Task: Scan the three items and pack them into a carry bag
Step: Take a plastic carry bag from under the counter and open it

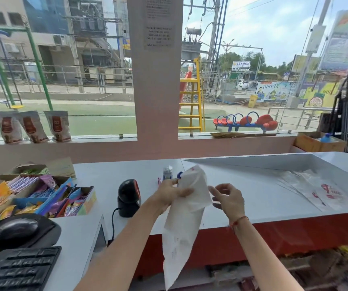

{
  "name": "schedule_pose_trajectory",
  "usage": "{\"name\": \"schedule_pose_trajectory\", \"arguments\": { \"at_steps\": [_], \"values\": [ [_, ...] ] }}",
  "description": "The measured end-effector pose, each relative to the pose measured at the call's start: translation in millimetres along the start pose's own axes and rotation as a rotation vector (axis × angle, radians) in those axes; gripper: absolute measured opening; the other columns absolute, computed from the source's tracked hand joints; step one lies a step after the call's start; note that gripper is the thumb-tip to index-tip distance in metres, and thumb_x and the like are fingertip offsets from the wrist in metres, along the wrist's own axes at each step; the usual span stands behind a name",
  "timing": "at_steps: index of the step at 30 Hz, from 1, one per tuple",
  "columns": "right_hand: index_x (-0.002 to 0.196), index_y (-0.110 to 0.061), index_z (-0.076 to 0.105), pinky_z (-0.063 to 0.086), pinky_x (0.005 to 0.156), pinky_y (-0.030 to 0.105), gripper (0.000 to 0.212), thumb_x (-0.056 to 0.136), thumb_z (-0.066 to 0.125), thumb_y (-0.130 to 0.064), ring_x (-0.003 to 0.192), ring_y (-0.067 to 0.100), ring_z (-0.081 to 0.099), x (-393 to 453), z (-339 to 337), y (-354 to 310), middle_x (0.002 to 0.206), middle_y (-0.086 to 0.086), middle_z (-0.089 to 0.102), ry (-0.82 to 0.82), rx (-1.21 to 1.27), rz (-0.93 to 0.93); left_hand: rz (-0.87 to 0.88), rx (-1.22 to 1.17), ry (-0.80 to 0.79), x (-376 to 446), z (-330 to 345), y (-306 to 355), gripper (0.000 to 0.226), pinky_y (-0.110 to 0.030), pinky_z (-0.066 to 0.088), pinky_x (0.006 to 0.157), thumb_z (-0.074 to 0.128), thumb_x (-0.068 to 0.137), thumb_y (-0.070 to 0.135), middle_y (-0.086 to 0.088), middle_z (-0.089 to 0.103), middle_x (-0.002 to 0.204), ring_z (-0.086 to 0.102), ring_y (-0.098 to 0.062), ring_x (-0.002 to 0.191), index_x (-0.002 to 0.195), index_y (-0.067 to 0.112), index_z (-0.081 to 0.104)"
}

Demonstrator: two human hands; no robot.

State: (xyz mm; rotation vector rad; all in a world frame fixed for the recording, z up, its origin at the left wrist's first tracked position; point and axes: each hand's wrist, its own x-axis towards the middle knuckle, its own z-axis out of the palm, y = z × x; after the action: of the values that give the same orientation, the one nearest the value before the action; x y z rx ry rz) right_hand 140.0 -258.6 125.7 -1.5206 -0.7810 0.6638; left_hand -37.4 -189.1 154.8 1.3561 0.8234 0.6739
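Note:
My left hand (172,192) grips the upper edge of a white carry bag (181,232), which hangs down past the counter's front. Just right of the bag, my right hand (227,198) hovers with fingers curled and apart, holding nothing. Behind the bag on the grey counter (252,185) stand a small grey-white bottle (167,172), a blue item (179,174) mostly hidden by the bag, and a thin red-and-white item (159,181). The black barcode scanner (128,198) stands left of my left hand.
Several flat carry bags (324,192) lie in the recessed tray at the right. Boxes of snack packets (43,196) sit at the left, with a mouse (11,229) and keyboard (20,269) in front. The scanner's cable (113,225) drops beside the desk.

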Motion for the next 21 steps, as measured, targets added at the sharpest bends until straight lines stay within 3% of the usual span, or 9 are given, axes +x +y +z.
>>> {"name": "schedule_pose_trajectory", "arguments": {
  "at_steps": [3, 5, 7, 10, 12, 14, 17, 21],
  "values": [
    [0.086, -0.010, 0.073, 0.056, 0.062, 0.026, 0.010, 0.087, 0.063, -0.014, 0.073, 0.018, 0.063, -2, -5, -13, 0.077, 0.003, 0.067, -0.208, -0.173, -0.066, 0.011, 0.156, 0.156, 3, 3, -3, 0.052, -0.031, 0.059, 0.061, 0.090, 0.054, 0.036, -0.008, 0.074, 0.084, 0.071, -0.020, 0.069, 0.092, 0.004, 0.073],
    [0.094, -0.010, 0.072, 0.059, 0.068, 0.028, 0.020, 0.091, 0.053, -0.005, 0.079, 0.018, 0.064, -7, -3, -22, 0.085, 0.008, 0.069, -0.438, -0.140, 0.019, 0.028, 0.214, 0.151, 3, 11, -1, 0.053, -0.027, 0.055, 0.059, 0.088, 0.052, 0.045, -0.004, 0.071, 0.074, 0.066, -0.016, 0.062, 0.083, 0.004, 0.073],
    [0.102, -0.005, 0.070, 0.059, 0.076, 0.031, 0.019, 0.092, 0.054, -0.008, 0.088, 0.022, 0.066, -10, -4, -24, 0.095, 0.010, 0.070, -0.518, -0.049, 0.100, 0.056, 0.286, 0.126, 4, 18, 1, 0.053, -0.031, 0.055, 0.064, 0.085, 0.056, 0.048, -0.005, 0.067, 0.072, 0.063, -0.016, 0.062, 0.079, 0.003, 0.070],
    [0.094, 0.000, 0.069, 0.058, 0.063, 0.028, 0.017, 0.079, 0.063, -0.004, 0.077, 0.023, 0.063, -10, -10, -18, 0.087, 0.016, 0.065, -0.486, 0.067, 0.152, 0.058, 0.405, -0.054, 2, 21, 5, 0.043, -0.025, 0.054, 0.068, 0.075, 0.074, 0.043, -0.004, 0.068, 0.082, 0.064, -0.013, 0.071, 0.091, 0.004, 0.071],
    [0.094, 0.004, 0.067, 0.053, 0.052, 0.023, 0.015, 0.081, 0.060, 0.003, 0.069, 0.021, 0.059, -11, -11, -14, 0.081, 0.014, 0.063, -0.448, 0.004, 0.170, -0.015, 0.427, -0.210, -1, 16, 5, 0.037, -0.023, 0.057, 0.074, 0.069, 0.084, 0.031, -0.006, 0.069, 0.098, 0.067, -0.017, 0.087, 0.107, 0.003, 0.069],
    [0.093, 0.006, 0.069, 0.050, 0.051, 0.024, 0.012, 0.084, 0.061, 0.003, 0.068, 0.020, 0.057, -11, -10, -11, 0.080, 0.014, 0.063, -0.399, -0.098, 0.158, -0.090, 0.407, -0.291, -4, 10, 4, 0.032, -0.026, 0.058, 0.078, 0.066, 0.086, 0.017, -0.009, 0.069, 0.107, 0.067, -0.021, 0.098, 0.113, 0.000, 0.066],
    [0.082, 0.000, 0.073, 0.045, 0.052, 0.022, 0.007, 0.081, 0.066, 0.001, 0.066, 0.015, 0.056, -10, -4, -9, 0.073, 0.008, 0.064, -0.350, -0.184, 0.078, -0.098, 0.492, -0.193, -7, 8, 3, 0.025, -0.032, 0.060, 0.080, 0.071, 0.081, 0.011, -0.011, 0.070, 0.100, 0.069, -0.024, 0.094, 0.103, -0.001, 0.069],
    [0.090, 0.002, 0.074, 0.047, 0.052, 0.021, 0.014, 0.079, 0.066, 0.006, 0.065, 0.018, 0.059, -7, -2, -9, 0.073, 0.009, 0.068, -0.223, -0.031, 0.076, -0.089, 0.346, -0.028, -10, 3, 6, 0.027, -0.022, 0.059, 0.058, 0.084, 0.066, 0.020, -0.003, 0.072, 0.083, 0.071, -0.016, 0.073, 0.084, 0.003, 0.071]
  ]
}}
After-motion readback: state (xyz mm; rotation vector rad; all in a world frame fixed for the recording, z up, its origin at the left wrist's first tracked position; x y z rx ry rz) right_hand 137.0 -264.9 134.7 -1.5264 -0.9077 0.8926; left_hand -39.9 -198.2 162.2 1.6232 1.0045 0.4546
